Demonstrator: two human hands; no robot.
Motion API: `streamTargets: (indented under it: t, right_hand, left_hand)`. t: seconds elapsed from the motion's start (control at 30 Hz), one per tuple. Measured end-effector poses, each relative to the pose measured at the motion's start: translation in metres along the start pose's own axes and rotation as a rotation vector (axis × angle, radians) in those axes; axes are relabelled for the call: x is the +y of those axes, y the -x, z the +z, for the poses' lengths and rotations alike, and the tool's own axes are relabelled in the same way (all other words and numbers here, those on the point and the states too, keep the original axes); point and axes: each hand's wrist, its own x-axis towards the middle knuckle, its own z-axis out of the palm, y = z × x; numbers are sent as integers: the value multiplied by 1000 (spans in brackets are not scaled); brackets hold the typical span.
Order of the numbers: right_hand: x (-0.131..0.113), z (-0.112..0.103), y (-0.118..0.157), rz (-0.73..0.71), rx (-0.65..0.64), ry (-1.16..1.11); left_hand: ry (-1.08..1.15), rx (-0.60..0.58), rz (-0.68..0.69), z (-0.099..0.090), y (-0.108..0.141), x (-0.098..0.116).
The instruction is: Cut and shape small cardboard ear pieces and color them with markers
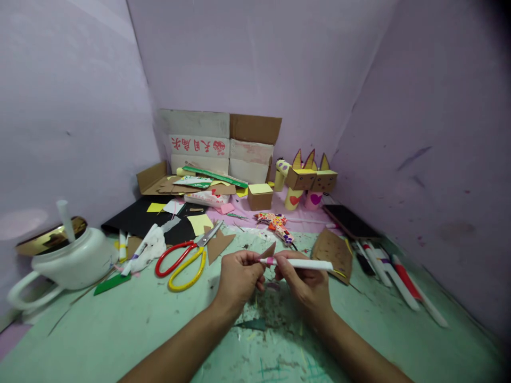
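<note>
A small pointed piece of brown cardboard (270, 251) is pinched in the fingers of my left hand (240, 276). My right hand (305, 284) grips a white marker (305, 264) with a pink band, its tip pointing left at the cardboard and my left fingertips. Whether the tip touches the cardboard, I cannot tell. Both hands are close together above the green tabletop (179, 332). Scissors (199, 247) with one red and one yellow handle lie partly spread to the left of my left hand, over cut cardboard scraps (219, 243).
At left stands a white mug (75, 266) with a gold lid. Cardboard figures (302, 181) and a small box (260, 198) stand at the back. Several markers (399, 276) and a dark tablet-like slab (351, 221) lie right, near a bent cardboard piece (331, 252).
</note>
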Motion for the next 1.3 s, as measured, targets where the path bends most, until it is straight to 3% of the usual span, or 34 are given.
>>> streamTargets:
  t: [0.27, 0.33, 0.43, 0.5, 0.7, 0.87, 1.07, 1.13, 1.3]
  right_hand:
    - [-2, 0, 0, 49, -90, -17]
    - [-6, -1, 0, 40, -20, -61]
    - [-12, -4, -1, 29, 220, -141]
    - [-12, -5, -4, 93, 263, -134]
    - [-5, -1, -8, 330, -71, -174]
    - [-7, -1, -9, 402, -77, -271]
    - [-3, -2, -10, 472, -276, -278]
    - [-4, -3, -11, 455, -238, -253]
    - [-12, -12, -14, 229, 87, -175]
  left_hand:
    - [-11, -11, -16, 3, 3, 1]
    - [32, 8, -41, 2, 0, -1]
    - [151, 15, -84, -3, -5, -3]
    - [227, -6, -118, -5, -7, -3]
    - [254, -113, -152, -4, -2, 0]
    - [52, -100, -78, -5, -1, 5]
    - [-85, -238, -137, -13, -8, 11]
    - [-90, -199, -143, -14, -10, 10]
    - [-5, -27, -161, -17, -15, 10]
